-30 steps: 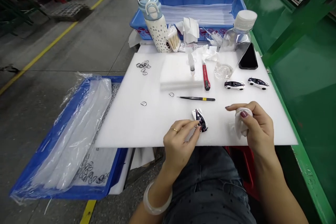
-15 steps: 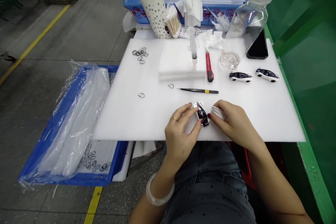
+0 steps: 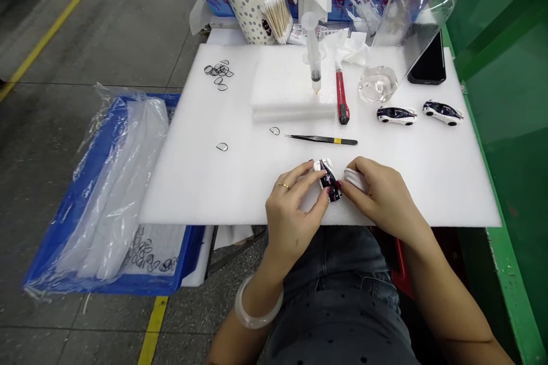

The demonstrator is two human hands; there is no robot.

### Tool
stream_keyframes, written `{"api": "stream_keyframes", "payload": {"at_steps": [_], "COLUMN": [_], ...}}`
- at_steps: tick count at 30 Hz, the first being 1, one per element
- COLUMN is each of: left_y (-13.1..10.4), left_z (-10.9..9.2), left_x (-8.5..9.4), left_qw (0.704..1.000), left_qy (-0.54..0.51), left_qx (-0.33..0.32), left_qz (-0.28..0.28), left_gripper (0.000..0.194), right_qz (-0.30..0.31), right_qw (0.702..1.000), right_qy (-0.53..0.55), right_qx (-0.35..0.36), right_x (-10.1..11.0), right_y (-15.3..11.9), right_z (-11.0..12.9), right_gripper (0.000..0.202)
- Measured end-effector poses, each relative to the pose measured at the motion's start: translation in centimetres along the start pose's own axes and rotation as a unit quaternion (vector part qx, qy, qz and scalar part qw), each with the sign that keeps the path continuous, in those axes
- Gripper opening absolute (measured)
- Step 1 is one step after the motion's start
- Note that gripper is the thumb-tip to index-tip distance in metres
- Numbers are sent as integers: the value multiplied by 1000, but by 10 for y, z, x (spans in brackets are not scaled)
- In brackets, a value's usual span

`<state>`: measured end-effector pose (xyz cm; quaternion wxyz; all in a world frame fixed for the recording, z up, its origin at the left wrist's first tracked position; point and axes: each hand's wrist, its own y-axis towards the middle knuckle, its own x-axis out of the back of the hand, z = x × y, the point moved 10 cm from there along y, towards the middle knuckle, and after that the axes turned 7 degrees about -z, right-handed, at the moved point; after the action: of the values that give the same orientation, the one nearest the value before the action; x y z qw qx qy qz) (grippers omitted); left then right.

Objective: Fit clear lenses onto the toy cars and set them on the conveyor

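My left hand point(image 3: 295, 197) grips a small white and dark toy car point(image 3: 329, 181) between thumb and fingers, just above the front part of the white foam board point(image 3: 192, 188). Close on its right, my right hand point(image 3: 377, 188) is closed on a folded white cloth or pad point(image 3: 356, 179), its thumb tip at the car's side. Beyond the hands lie black tweezers point(image 3: 321, 140) with a yellow band. A thin black ring point(image 3: 274, 131) is by their tip, and another loose ring point(image 3: 221, 147) lies farther left.
Two more toy cars point(image 3: 397, 115) stand at right near a phone point(image 3: 430, 63) and a clear bottle point(image 3: 415, 8). A syringe point(image 3: 314, 57) rests on a foam block point(image 3: 278, 82) beside a red cutter point(image 3: 341, 97). A blue tray point(image 3: 103, 291) sits lower left.
The camera view has shifted, so the board's far items appear higher. My right thumb has come closer against the toy car; both hands keep their hold.
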<state>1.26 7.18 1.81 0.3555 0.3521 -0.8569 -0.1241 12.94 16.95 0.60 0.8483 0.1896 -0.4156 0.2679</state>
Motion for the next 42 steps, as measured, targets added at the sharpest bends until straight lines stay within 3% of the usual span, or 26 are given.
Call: {"api": "stream_keyframes", "payload": {"at_steps": [3, 6, 9, 11, 13, 17, 19, 22, 26, 29, 32, 33, 35, 38, 40, 42], "left_y": [5, 14, 15, 14, 15, 15, 14, 12, 16, 18, 17, 16, 14, 12, 13, 13], "left_z": [4, 7, 3, 3, 5, 6, 6, 5, 7, 14, 16, 16, 15, 13, 12, 10], "left_x": [-1, -9, -23, -26, -24, -20, -21, -21, -4, 10, 11, 10, 8, 6, 6, 6], "left_qw": [1000, 995, 971, 961, 965, 977, 978, 977, 988, 994, 996, 995, 994, 993, 993, 992], "left_qy": [1, -11, -8, -3, -3, -2, 0, 2, -3, -31, -13, -1, 17, 16, 16, 21], "left_qx": [8, -21, -101, -129, -130, -117, -120, -136, -134, -100, -92, -95, -106, -117, -118, -125], "left_qz": [20, 102, 218, 246, 227, 177, 169, 162, 78, 26, 18, 20, 23, 21, 18, 14], "left_gripper": [21, 33, 59, 61, 56, 48, 47, 50, 68, 63, 47, 42, 34, 27, 25, 24], "right_qz": [-10, -18, -99, -178, -215, -204, -206, -211, -229, -198, -133, -134, -188, -308, -298, -261], "right_qw": [1000, 1000, 990, 973, 957, 942, 946, 953, 938, 951, 970, 973, 972, 928, 878, 851], "right_qy": [-12, 5, 54, 51, 11, -90, -120, -158, -247, -212, -151, -140, -130, -163, -249, -307], "right_qx": [5, 26, 80, 134, 195, 249, 221, 150, 87, 109, 139, 126, 59, -135, -279, -338], "right_x": [1, 3, 20, 34, 35, 16, 15, 30, 52, 32, 6, 10, 46, 138, 184, 208], "right_y": [0, -2, -11, -25, -41, -53, -46, -24, -5, -7, -14, -16, -24, -62, -98, -124], "right_z": [1, 1, 5, 12, 24, 45, 41, 22, 13, 38, 51, 43, -1, -115, -188, -228], "right_gripper": [16, 15, 10, 8, 13, 17, 18, 23, 27, 33, 46, 49, 52, 56, 58, 55]}}
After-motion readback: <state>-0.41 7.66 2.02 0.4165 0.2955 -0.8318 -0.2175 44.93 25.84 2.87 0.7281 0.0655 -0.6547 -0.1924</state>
